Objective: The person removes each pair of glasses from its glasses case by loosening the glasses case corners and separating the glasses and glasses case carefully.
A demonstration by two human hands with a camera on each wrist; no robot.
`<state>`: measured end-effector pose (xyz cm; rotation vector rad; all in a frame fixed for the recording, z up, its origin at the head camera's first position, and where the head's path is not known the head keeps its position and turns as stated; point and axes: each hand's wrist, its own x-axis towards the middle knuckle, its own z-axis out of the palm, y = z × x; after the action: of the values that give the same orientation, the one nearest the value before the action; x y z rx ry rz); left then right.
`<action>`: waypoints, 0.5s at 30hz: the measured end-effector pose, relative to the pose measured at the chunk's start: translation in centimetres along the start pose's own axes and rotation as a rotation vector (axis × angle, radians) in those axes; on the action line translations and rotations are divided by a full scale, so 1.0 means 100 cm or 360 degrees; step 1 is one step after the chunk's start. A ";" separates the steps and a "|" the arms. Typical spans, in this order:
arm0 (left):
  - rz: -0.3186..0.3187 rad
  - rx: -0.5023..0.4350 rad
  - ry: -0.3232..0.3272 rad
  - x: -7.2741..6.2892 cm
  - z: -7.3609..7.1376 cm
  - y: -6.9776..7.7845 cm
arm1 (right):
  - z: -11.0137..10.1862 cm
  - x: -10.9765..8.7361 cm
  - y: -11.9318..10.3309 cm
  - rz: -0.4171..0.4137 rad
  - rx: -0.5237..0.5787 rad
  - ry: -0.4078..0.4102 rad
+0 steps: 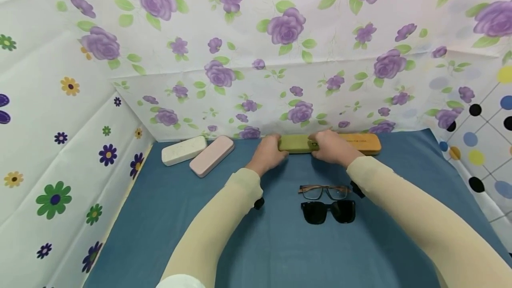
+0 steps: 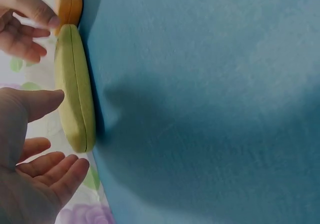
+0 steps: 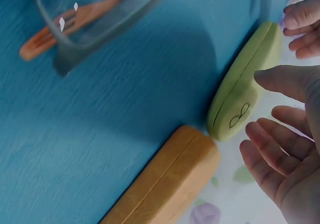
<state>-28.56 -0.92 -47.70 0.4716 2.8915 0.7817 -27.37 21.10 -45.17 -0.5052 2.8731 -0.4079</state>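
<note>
A green glasses case (image 1: 294, 144) lies along the far edge of the blue cloth, with a small glasses drawing (image 3: 239, 115) on its surface. My left hand (image 1: 269, 152) is at its left end, fingers (image 2: 70, 181) loosely spread and the thumb (image 2: 47, 104) by its top. Near the other end is my right hand (image 1: 334, 148), its thumb (image 3: 280, 79) overlapping the case in the right wrist view and its fingers apart. Whether either hand touches the case, I cannot tell. An orange-brown glasses case (image 1: 362, 143) lies end to end with it, partly behind my right hand.
Clear-lensed glasses (image 1: 323, 192) with brown temples and black sunglasses (image 1: 328, 212) lie between my forearms. A white case (image 1: 184, 150) and a pink case (image 1: 212, 156) sit at the far left. A flowered sheet (image 1: 256, 79) rises behind the blue cloth (image 1: 272, 252).
</note>
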 end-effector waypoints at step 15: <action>-0.0026 0.0009 0.0107 -0.025 -0.005 -0.017 | 0.020 -0.005 -0.022 -0.0149 0.0061 0.0078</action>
<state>-26.73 -3.37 -48.11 0.4303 2.9558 0.8022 -25.80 18.82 -46.33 -0.6336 2.8901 -0.4957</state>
